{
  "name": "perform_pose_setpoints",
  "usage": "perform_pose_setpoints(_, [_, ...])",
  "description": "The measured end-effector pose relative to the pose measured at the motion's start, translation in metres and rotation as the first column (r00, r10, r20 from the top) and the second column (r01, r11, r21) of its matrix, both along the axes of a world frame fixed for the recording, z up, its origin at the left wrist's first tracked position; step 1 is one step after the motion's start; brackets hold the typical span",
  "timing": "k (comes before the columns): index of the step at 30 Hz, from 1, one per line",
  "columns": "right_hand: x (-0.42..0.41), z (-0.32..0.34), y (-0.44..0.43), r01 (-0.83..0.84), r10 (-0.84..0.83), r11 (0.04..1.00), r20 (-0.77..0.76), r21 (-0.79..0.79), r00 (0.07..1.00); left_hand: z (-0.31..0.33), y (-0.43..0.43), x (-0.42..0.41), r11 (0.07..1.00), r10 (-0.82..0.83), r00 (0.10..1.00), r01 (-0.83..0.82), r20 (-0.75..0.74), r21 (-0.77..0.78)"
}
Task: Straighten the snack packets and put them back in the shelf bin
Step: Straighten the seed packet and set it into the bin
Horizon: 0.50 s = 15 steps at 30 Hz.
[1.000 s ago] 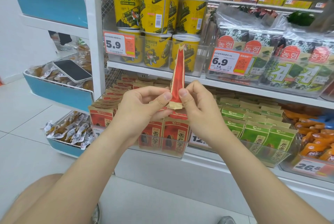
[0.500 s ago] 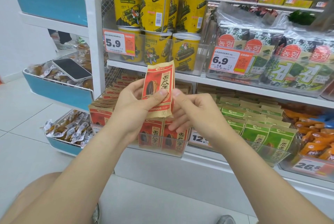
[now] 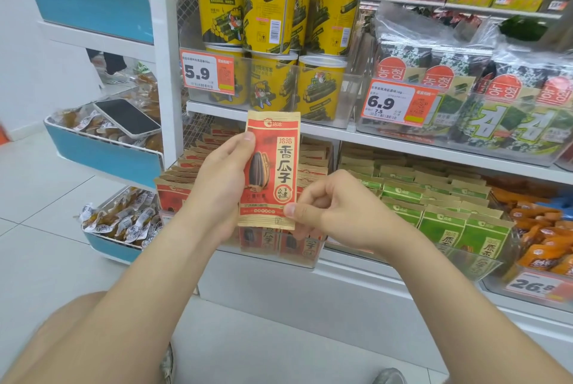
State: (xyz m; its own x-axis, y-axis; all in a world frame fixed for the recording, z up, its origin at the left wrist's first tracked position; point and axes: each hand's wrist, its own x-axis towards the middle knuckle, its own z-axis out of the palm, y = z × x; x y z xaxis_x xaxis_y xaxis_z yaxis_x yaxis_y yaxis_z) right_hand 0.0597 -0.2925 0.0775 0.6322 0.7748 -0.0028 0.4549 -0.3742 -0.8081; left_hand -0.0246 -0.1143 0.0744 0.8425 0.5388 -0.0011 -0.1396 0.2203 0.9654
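Snack packet (image 3: 273, 172) is held upright, front face out. Its left edge is gripped by the left hand (image 3: 217, 191), thumb pressed on the front and fingers curled behind. Its lower right corner is pinched by the right hand (image 3: 338, 213). The shelf bin (image 3: 310, 258) is seen just below the fingers.

Red-and-tan seed packet (image 3: 270, 172), yellow canisters (image 3: 245, 8), green packets (image 3: 446, 222), blue-fronted bins (image 3: 121, 160)
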Motion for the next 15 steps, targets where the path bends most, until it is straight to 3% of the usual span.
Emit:
perform_pose_setpoints(2, [-0.001,0.0,0.0,0.028,-0.027,0.999,-0.064,0.021,0.998,0.001,0.0,-0.001,1.0,-0.029,1.0,0.029,0.002,-0.005])
perform_pose_setpoints(8, [0.003,-0.003,0.008,0.199,-0.14,0.93,-0.204,0.309,0.969,0.003,-0.008,-0.002,0.985,-0.171,0.984,0.171,0.047,0.021])
perform_pose_setpoints(15, [0.0,-0.006,0.01,0.182,-0.143,0.932,-0.145,0.315,0.979,-0.002,-0.009,-0.002,0.996,-0.088,0.987,0.09,0.132,-0.01])
